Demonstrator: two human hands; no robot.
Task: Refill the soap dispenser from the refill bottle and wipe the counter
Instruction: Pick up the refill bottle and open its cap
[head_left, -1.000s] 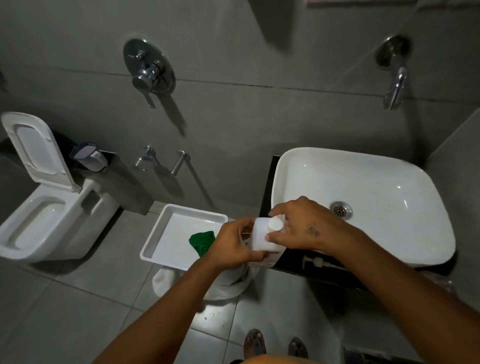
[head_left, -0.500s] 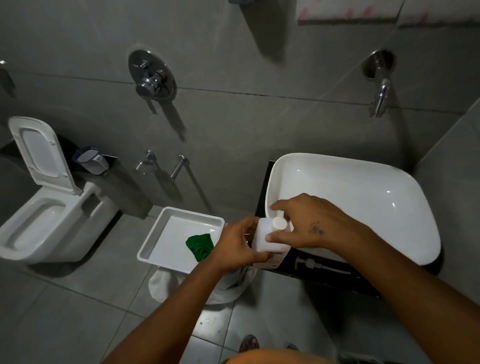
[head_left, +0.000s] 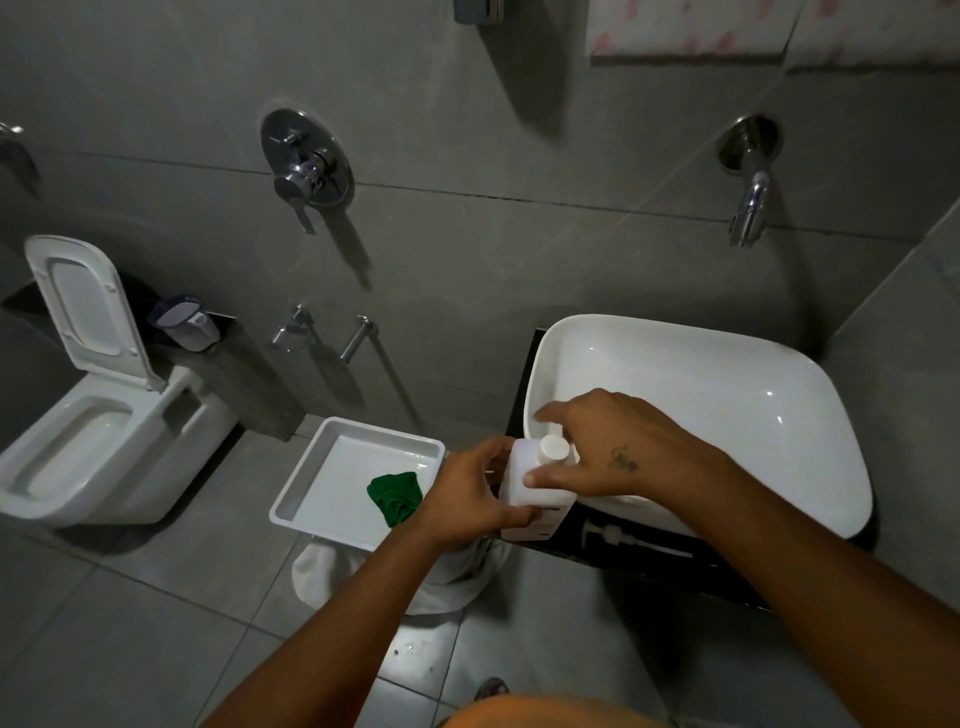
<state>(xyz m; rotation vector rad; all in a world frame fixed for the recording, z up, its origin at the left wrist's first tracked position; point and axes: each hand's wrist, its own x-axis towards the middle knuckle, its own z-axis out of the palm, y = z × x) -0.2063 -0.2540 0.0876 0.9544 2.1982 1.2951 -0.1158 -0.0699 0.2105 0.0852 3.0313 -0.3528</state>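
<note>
While a white bottle (head_left: 537, 488) with a white screw cap (head_left: 554, 448) is held upright at the centre of the frame, its side is gripped from the left by the left hand (head_left: 475, 493), whose fingers are wrapped closed around the body. The bottle's upper part is clasped by the right hand (head_left: 608, 447), with the thumb pressed on the front face below the cap and the remaining fingers curved behind the neck. The bottle is positioned over the front left corner of the white sink (head_left: 727, 395), at the edge of the dark counter (head_left: 675, 566). A pump head (head_left: 623, 538) with its tube is seen lying flat on the counter, just right of the bottle's base. Left of the hands, a white tray (head_left: 332, 483) is seen resting on a white stand, and a green cloth (head_left: 395, 496) is crumpled inside it near its right side. A toilet (head_left: 88, 431) with its lid raised occupies the left of the frame.
</note>
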